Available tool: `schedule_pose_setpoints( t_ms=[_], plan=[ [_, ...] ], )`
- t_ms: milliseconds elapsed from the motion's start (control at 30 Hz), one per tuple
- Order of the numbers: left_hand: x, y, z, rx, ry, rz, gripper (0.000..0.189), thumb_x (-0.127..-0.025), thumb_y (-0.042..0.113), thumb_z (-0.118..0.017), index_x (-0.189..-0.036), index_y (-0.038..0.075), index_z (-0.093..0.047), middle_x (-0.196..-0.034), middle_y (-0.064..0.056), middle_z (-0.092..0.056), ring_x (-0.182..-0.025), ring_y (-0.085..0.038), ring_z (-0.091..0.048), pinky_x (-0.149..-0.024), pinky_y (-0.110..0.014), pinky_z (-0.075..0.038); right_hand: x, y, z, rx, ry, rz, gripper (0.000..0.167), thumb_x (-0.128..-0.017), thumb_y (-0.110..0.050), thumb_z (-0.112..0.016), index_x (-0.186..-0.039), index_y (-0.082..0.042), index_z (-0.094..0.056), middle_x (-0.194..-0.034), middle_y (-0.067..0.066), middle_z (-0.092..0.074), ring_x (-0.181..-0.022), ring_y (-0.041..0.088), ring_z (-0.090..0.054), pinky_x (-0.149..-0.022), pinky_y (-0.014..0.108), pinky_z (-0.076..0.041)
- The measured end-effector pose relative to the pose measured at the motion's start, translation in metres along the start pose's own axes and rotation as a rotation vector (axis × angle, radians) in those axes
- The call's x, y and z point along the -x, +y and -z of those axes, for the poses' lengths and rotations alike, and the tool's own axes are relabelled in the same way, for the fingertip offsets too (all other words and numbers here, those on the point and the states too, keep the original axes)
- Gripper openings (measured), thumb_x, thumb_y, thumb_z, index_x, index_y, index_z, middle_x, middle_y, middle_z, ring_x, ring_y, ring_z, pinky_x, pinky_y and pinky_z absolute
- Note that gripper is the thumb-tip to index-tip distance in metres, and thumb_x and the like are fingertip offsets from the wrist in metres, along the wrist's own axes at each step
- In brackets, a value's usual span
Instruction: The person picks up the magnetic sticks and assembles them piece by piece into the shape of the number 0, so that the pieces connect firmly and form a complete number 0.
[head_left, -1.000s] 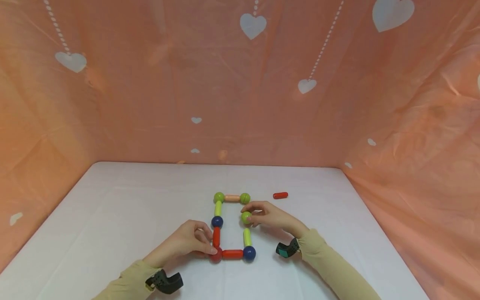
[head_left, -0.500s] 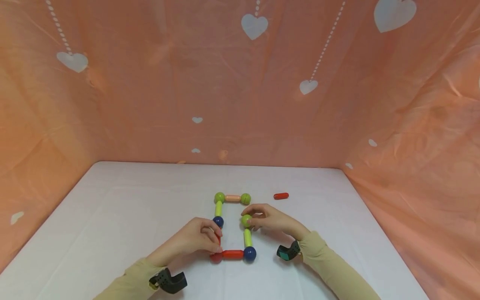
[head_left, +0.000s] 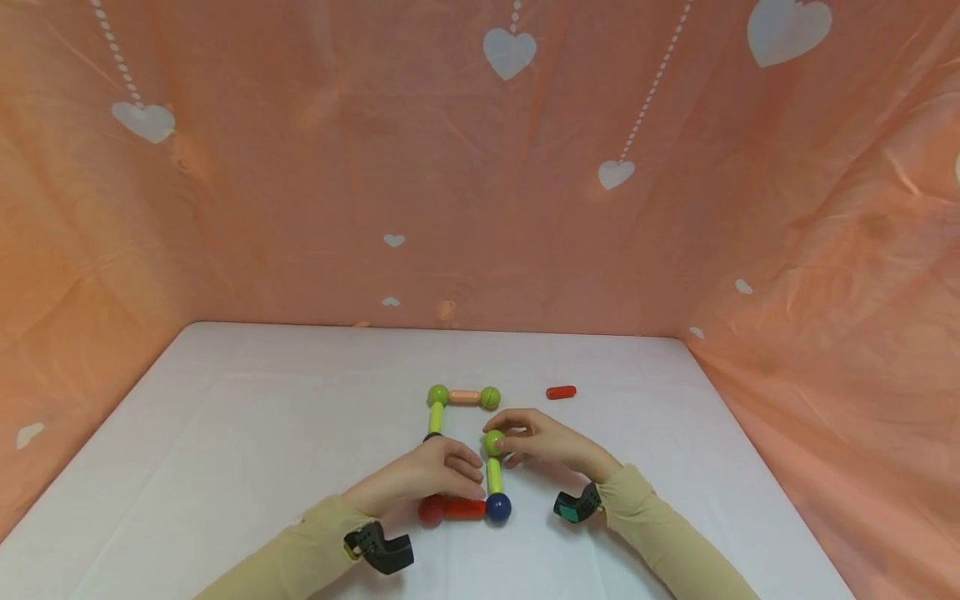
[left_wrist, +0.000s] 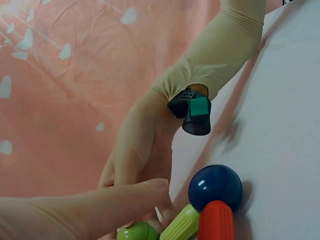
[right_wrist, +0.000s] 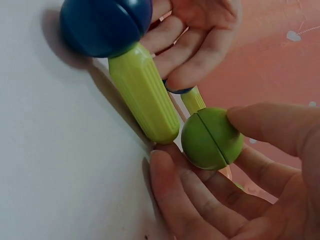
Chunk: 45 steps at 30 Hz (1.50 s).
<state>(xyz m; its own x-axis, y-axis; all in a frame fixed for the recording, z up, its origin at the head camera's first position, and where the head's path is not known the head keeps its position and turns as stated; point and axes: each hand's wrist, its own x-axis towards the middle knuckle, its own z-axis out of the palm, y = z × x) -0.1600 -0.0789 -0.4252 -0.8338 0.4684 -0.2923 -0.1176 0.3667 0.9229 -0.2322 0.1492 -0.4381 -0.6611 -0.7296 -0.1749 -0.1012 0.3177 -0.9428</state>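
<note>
My right hand [head_left: 546, 439] pinches a green ball [right_wrist: 210, 142] between thumb and fingers. Beside that ball the tip of a yellow-green rod [right_wrist: 142, 95] points at it; the other end of the rod meets a blue ball [head_left: 498, 507]. From the blue ball a red rod [left_wrist: 216, 222] runs left to a red ball [head_left: 431, 511]. Over the red rod hovers my left hand [head_left: 423, 475], fingers loosely bent, nothing seen between them. It hides the frame's left-hand red rod and most of another blue ball [head_left: 432, 436].
Farther back, a green ball [head_left: 438, 395], a peach rod [head_left: 465, 397] and a grooved green ball [head_left: 491, 397] form a row. Another yellow-green rod [head_left: 437, 417] runs down from its left end. A loose red rod [head_left: 561, 392] lies to the right on the white table [head_left: 300, 375].
My left hand has left the red ball and shifted right, across toward the near blue ball. The right hand has brought its green ball slightly down, close to the yellow-green rod's end.
</note>
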Motion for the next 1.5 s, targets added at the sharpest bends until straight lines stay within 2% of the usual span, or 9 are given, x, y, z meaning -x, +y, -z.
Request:
schedule_pose_setpoints(
  t_ms=[100,333,567,700,900,1067,1300,1500],
  plan=[
    [-0.005,-0.001,-0.002,0.005,-0.005,0.023,0.038,-0.08,0.019,-0.078,-0.11,0.0,-0.063,-0.094,-0.003,-0.07,-0.089,-0.016,-0.065,-0.083,-0.034,-0.052,0.001,0.001,0.0,-0.02,0.0,-0.005,0.031,-0.096,-0.018,-0.059,-0.123,-0.004,-0.058,-0.122,0.011,-0.054,-0.1,0.024,-0.06,-0.081,0.038,-0.055],
    [-0.008,-0.001,-0.007,0.089,-0.004,0.035,0.035,-0.082,0.015,-0.075,-0.109,-0.002,-0.062,-0.092,-0.006,-0.071,-0.087,-0.018,-0.066,-0.081,-0.033,-0.053,0.003,0.002,0.0,-0.064,0.011,-0.005,0.037,-0.096,-0.021,-0.059,-0.127,-0.002,-0.054,-0.123,0.012,-0.053,-0.103,0.026,-0.06,-0.082,0.039,-0.055],
    [-0.009,-0.002,-0.01,0.189,0.017,0.023,0.034,-0.081,0.008,-0.075,-0.107,-0.005,-0.057,-0.09,-0.008,-0.069,-0.085,-0.018,-0.067,-0.079,-0.031,-0.055,0.005,0.001,-0.002,-0.191,0.031,-0.013,0.042,-0.096,-0.016,-0.058,-0.131,0.005,-0.048,-0.12,0.017,-0.054,-0.099,0.028,-0.062,-0.083,0.042,-0.054],
    [-0.009,-0.002,-0.011,0.228,0.028,0.013,0.034,-0.08,0.004,-0.075,-0.106,-0.006,-0.056,-0.089,-0.008,-0.068,-0.082,-0.016,-0.065,-0.076,-0.029,-0.055,0.003,0.004,-0.005,-0.21,0.032,-0.025,0.041,-0.096,-0.015,-0.057,-0.131,0.005,-0.047,-0.12,0.016,-0.056,-0.101,0.026,-0.061,-0.084,0.041,-0.054],
    [-0.007,0.0,-0.01,0.288,0.009,0.01,0.033,-0.082,0.002,-0.073,-0.107,-0.007,-0.054,-0.088,-0.009,-0.066,-0.081,-0.015,-0.065,-0.076,-0.028,-0.055,0.001,0.007,-0.008,-0.222,0.019,-0.028,0.037,-0.098,-0.014,-0.055,-0.129,0.004,-0.049,-0.123,0.015,-0.056,-0.104,0.024,-0.058,-0.084,0.042,-0.054],
    [-0.007,0.001,-0.01,0.292,-0.001,0.007,0.032,-0.083,0.002,-0.071,-0.108,-0.008,-0.054,-0.089,-0.01,-0.067,-0.083,-0.017,-0.066,-0.077,-0.029,-0.055,0.001,0.007,-0.008,-0.215,0.028,-0.022,0.037,-0.098,-0.013,-0.055,-0.13,0.006,-0.048,-0.122,0.016,-0.056,-0.103,0.023,-0.058,-0.084,0.042,-0.054],
    [-0.007,-0.001,-0.008,0.286,-0.003,-0.01,0.035,-0.082,0.002,-0.072,-0.11,-0.009,-0.054,-0.094,-0.011,-0.068,-0.086,-0.019,-0.067,-0.078,-0.031,-0.055,0.002,0.005,-0.008,-0.123,0.068,-0.027,0.037,-0.096,-0.015,-0.057,-0.127,0.005,-0.05,-0.114,0.013,-0.061,-0.094,0.021,-0.061,-0.078,0.036,-0.056],
    [-0.001,0.0,0.004,0.245,-0.013,-0.01,0.04,-0.085,0.011,-0.072,-0.117,-0.005,-0.057,-0.105,-0.012,-0.068,-0.094,-0.021,-0.065,-0.082,-0.034,-0.054,0.002,0.006,-0.008,-0.106,0.092,-0.044,0.035,-0.096,-0.017,-0.059,-0.125,0.002,-0.054,-0.111,0.011,-0.063,-0.09,0.02,-0.062,-0.075,0.033,-0.055]
  ],
)
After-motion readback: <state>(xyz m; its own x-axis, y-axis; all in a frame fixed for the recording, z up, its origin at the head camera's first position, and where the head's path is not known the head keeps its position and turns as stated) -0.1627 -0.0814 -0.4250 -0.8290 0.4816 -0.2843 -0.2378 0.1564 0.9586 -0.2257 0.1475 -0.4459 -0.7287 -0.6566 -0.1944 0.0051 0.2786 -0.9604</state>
